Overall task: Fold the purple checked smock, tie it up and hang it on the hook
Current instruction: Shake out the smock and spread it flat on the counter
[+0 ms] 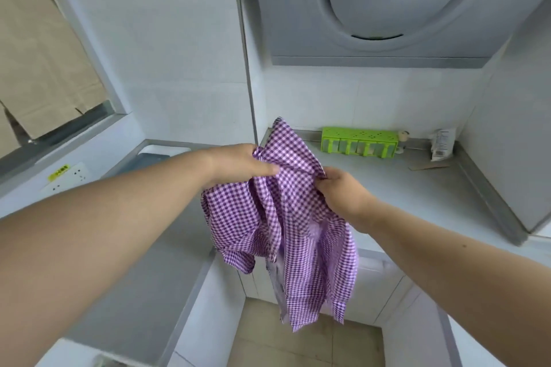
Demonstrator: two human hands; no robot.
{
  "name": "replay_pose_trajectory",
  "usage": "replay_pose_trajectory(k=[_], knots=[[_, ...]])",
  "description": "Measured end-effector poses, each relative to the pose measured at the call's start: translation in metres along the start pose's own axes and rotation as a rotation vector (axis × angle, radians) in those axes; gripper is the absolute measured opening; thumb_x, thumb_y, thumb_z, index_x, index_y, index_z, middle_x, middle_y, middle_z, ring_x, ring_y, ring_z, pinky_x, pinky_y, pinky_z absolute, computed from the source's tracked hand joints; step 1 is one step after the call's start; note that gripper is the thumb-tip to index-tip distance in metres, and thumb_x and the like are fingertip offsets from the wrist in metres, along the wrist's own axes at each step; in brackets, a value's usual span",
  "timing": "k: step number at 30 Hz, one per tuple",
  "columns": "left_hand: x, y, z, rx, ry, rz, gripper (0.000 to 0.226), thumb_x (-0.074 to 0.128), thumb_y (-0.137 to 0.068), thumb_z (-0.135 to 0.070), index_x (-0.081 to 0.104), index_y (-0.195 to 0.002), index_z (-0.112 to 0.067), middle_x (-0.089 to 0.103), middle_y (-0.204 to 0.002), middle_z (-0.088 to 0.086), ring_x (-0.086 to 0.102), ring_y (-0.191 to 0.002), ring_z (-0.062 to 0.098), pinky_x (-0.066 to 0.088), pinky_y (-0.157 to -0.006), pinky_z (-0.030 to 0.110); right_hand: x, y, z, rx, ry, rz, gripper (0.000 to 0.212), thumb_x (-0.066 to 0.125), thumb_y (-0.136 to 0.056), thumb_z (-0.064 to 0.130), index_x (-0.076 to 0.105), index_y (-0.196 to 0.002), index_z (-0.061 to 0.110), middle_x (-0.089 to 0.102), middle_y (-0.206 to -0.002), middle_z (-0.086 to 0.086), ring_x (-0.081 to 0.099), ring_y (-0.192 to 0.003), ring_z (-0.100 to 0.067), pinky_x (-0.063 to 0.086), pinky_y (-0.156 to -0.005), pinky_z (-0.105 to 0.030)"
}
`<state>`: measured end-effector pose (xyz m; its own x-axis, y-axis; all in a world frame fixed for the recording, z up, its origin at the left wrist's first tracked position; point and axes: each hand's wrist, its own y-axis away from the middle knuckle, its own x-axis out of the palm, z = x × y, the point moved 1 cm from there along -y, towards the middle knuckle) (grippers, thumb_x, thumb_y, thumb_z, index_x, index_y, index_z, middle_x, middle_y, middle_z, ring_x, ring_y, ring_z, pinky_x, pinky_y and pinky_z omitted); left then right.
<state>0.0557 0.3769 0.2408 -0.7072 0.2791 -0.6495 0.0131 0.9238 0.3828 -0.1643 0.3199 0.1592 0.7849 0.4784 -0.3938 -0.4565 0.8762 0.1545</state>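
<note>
The purple checked smock [298, 217] hangs bunched in mid-air in front of me, above the gap between two counters. My left hand [241, 162] grips its upper left part, fingers closed into the cloth. My right hand [340, 188] pinches the upper right edge. A pointed corner of the smock sticks up between the hands, and the rest droops in loose folds toward the floor. No hook is in view.
A grey counter [417, 185] runs behind and to the right, bearing a green compartment box [359, 141] and a small packet [442, 144]. A range hood [387, 9] hangs above. Another counter [143, 277] lies left, with a wall socket [67, 177] and a window [44, 53].
</note>
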Motion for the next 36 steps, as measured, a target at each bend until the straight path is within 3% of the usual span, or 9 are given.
replay_pose_trajectory(k=[5, 10, 12, 15, 18, 22, 25, 33, 36], knots=[[-0.005, 0.042, 0.041, -0.3, -0.405, 0.546, 0.039, 0.089, -0.083, -0.027, 0.073, -0.119, -0.021, 0.079, -0.114, 0.003, 0.075, -0.108, 0.025, 0.057, -0.104, 0.051, 0.019, 0.031, 0.0, 0.026, 0.478, 0.45, 0.047, 0.065, -0.085, 0.055, 0.074, -0.118, 0.023, 0.075, -0.119, 0.005, 0.07, -0.11, -0.015, 0.053, -0.106, -0.045], [0.011, 0.044, 0.049, -0.229, -1.093, 0.376, 0.033, 0.06, -0.101, -0.032, 0.072, -0.121, -0.007, 0.072, -0.119, 0.015, 0.061, -0.092, 0.026, 0.052, -0.081, 0.036, 0.012, 0.042, -0.004, 0.196, 1.0, 0.706, 0.04, 0.055, -0.105, 0.038, 0.066, -0.137, 0.017, 0.067, -0.137, -0.001, 0.062, -0.117, -0.02, 0.044, -0.103, -0.033], [-0.01, 0.029, 0.044, -0.076, -0.811, -0.157, 0.027, 0.049, -0.101, -0.016, 0.072, -0.109, -0.004, 0.072, -0.113, 0.021, 0.059, -0.087, 0.029, 0.049, -0.077, 0.037, -0.014, 0.023, 0.015, 0.045, 1.149, 0.282, 0.032, 0.049, -0.106, 0.022, 0.068, -0.129, 0.011, 0.069, -0.128, -0.009, 0.064, -0.112, -0.028, 0.046, -0.088, -0.031], [-0.05, 0.028, 0.033, 0.219, -0.082, -1.011, 0.026, 0.047, -0.098, -0.013, 0.07, -0.109, -0.01, 0.071, -0.111, 0.015, 0.064, -0.097, 0.032, 0.044, -0.079, 0.034, -0.073, 0.014, 0.074, -0.219, 0.41, -0.785, 0.024, 0.045, -0.097, 0.017, 0.064, -0.113, 0.018, 0.066, -0.105, -0.004, 0.06, -0.095, -0.03, 0.042, -0.076, -0.034], [-0.04, 0.036, 0.02, 0.44, -0.318, -0.911, 0.024, 0.053, -0.1, -0.02, 0.069, -0.116, -0.013, 0.066, -0.121, 0.012, 0.064, -0.109, 0.032, 0.049, -0.09, 0.038, -0.073, 0.036, 0.095, -0.569, 0.339, -1.021, 0.016, 0.046, -0.098, 0.019, 0.06, -0.104, 0.014, 0.063, -0.1, -0.002, 0.054, -0.089, -0.025, 0.039, -0.073, -0.036], [0.035, 0.052, 0.046, -0.247, -0.901, 0.305, 0.027, 0.07, -0.097, -0.047, 0.069, -0.088, -0.022, 0.069, -0.092, -0.005, 0.069, -0.089, 0.018, 0.058, -0.085, 0.028, 0.009, 0.056, -0.023, -0.151, 1.094, 0.347, 0.022, 0.053, -0.103, 0.018, 0.068, -0.11, 0.004, 0.068, -0.087, -0.017, 0.062, -0.075, -0.029, 0.05, -0.078, -0.039], [0.067, 0.053, 0.067, -0.263, -0.85, 0.458, 0.009, 0.071, -0.098, -0.033, 0.064, -0.093, -0.028, 0.064, -0.089, -0.01, 0.063, -0.083, 0.013, 0.053, -0.075, 0.022, 0.028, 0.083, -0.067, 0.11, 1.207, 0.771, 0.027, 0.054, -0.105, 0.034, 0.07, -0.116, 0.015, 0.074, -0.105, -0.007, 0.067, -0.091, -0.027, 0.056, -0.092, -0.041], [-0.005, 0.011, 0.034, 0.082, -0.363, -0.516, 0.018, 0.046, -0.098, -0.007, 0.063, -0.094, -0.011, 0.068, -0.094, 0.015, 0.063, -0.078, 0.03, 0.04, -0.063, 0.03, -0.061, 0.034, 0.029, -0.15, 0.509, -0.688, 0.016, 0.047, -0.101, 0.015, 0.054, -0.087, 0.014, 0.058, -0.087, -0.013, 0.054, -0.081, -0.033, 0.03, -0.067, -0.035], [-0.017, 0.013, 0.024, 0.114, -0.306, -0.565, 0.019, 0.047, -0.101, -0.016, 0.065, -0.096, -0.011, 0.066, -0.096, 0.011, 0.06, -0.087, 0.028, 0.039, -0.071, 0.032, -0.071, 0.034, 0.052, -0.173, 0.451, -0.716, 0.017, 0.046, -0.103, 0.018, 0.06, -0.099, 0.009, 0.064, -0.097, -0.019, 0.055, -0.086, -0.036, 0.029, -0.068, -0.034]])
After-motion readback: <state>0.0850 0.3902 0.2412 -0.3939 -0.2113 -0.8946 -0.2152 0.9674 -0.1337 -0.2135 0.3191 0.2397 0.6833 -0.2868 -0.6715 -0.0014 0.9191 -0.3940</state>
